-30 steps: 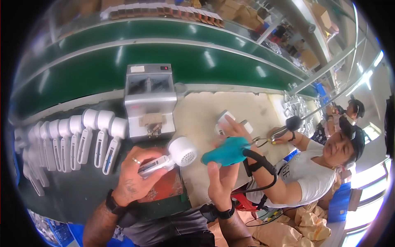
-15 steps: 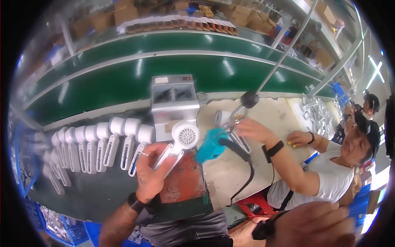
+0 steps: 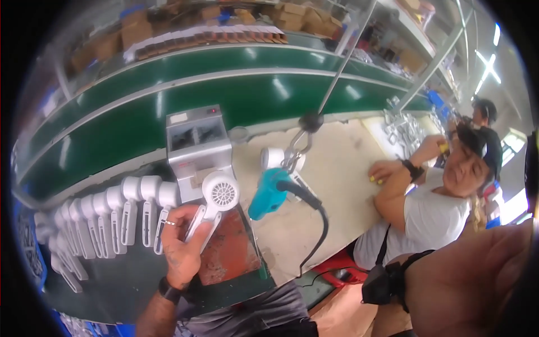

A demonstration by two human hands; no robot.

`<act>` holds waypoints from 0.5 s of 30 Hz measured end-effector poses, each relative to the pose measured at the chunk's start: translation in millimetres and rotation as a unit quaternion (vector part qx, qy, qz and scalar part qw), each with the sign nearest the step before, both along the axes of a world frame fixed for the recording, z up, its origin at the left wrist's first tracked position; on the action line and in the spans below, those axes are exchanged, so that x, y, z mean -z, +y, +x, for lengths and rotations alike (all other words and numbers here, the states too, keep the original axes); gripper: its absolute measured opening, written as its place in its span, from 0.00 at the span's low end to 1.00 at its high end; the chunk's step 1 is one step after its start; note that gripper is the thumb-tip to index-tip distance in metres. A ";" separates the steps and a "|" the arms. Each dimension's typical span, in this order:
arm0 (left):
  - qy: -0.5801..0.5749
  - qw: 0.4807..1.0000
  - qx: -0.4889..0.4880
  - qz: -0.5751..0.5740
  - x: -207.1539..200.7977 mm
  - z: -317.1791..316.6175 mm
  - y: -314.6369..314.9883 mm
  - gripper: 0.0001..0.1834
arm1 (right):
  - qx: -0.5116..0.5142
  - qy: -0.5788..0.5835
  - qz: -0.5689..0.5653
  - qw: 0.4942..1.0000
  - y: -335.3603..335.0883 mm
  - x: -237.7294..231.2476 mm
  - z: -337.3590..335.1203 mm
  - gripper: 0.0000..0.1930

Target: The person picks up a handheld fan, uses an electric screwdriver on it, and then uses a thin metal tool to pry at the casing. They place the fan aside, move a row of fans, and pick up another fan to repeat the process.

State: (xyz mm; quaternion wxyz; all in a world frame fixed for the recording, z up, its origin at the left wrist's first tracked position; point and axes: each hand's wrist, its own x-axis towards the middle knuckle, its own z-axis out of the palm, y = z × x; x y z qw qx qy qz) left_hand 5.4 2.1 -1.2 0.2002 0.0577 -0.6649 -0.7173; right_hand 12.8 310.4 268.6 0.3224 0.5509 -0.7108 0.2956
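In my left hand (image 3: 185,244) is a white hair dryer housing (image 3: 220,192), held by its slotted handle. The round grille faces up, and my thumb and fingers close around the handle. The piece is just in front of a silver metal box machine (image 3: 200,154), above a worn red pad (image 3: 227,255). To its right hangs a teal power screwdriver (image 3: 268,194) on a hook, with a black cord. My right hand (image 3: 471,275) looms large and close at the lower right, a black band at its wrist; its fingers are cut off or hidden.
Several similar white housings (image 3: 130,210) stand in a row on the dark left bench. Another white housing (image 3: 274,160) lies behind the screwdriver. A co-worker (image 3: 424,210) sits at the right, near a heap of grey-white parts (image 3: 401,135). Beyond the bench runs a green conveyor (image 3: 224,92).
The view has shifted, so the bench appears farther left. My right hand has risen closer to the camera. The co-worker's arm has drawn back from the hanging screwdriver. My left hand keeps its hold.
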 end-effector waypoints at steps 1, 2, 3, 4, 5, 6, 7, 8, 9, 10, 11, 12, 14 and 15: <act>0.002 1.000 -0.003 -0.002 1.6 -2.7 4.8 0.17 | 0.006 -0.010 0.008 1.000 1.3 1.8 -0.3 0.22; -0.003 1.000 -0.001 -0.003 1.1 -2.9 6.1 0.17 | 0.009 -0.022 0.016 1.000 1.6 4.1 -1.1 0.22; -0.004 1.000 -0.003 -0.009 -0.6 -1.7 5.5 0.17 | 0.011 -0.033 0.024 0.999 0.9 6.8 -2.2 0.22; -0.006 1.000 -0.009 -0.014 -1.3 -1.3 7.5 0.17 | 0.009 -0.044 0.034 0.998 2.5 8.1 -5.6 0.22; -0.011 1.000 -0.014 -0.012 -1.2 -3.2 7.4 0.17 | 0.004 -0.056 0.044 0.997 3.2 9.6 -9.2 0.23; -0.006 1.000 -0.012 -0.013 -1.7 -5.8 6.0 0.18 | -0.001 -0.067 0.054 0.996 3.0 11.0 -13.1 0.23; -0.001 1.000 -0.004 -0.011 -2.4 -4.8 6.1 0.18 | -0.001 -0.079 0.068 0.995 2.2 9.1 -12.3 0.23; -0.010 1.000 0.003 -0.007 -3.8 -6.2 7.2 0.18 | -0.055 -0.070 -0.128 0.988 -26.0 47.1 -15.8 0.22; -0.008 1.000 -0.002 -0.004 -2.8 -6.9 3.6 0.18 | -0.073 -0.087 -0.210 0.971 -38.3 79.8 -16.4 0.20; -0.007 1.000 0.011 0.002 -4.9 -10.1 9.4 0.18 | -0.061 -0.055 -0.335 0.939 -64.3 111.1 -12.2 0.23; -0.016 1.000 0.010 -0.001 -4.6 -7.1 6.0 0.18 | -0.056 -0.185 -0.254 0.948 -53.6 123.9 0.1 0.18; -0.016 1.000 0.006 0.003 -4.9 -4.9 2.7 0.18 | -0.047 -0.309 -0.167 0.935 -42.5 134.4 11.4 0.21; -0.006 1.000 0.004 -0.007 0.2 -1.5 -4.8 0.18 | -0.018 -0.398 -0.075 0.914 -51.5 188.8 5.9 0.31; -0.004 1.000 0.010 -0.002 0.5 -2.0 -3.5 0.18 | 0.024 -0.424 -0.034 0.905 -61.4 204.5 8.1 0.36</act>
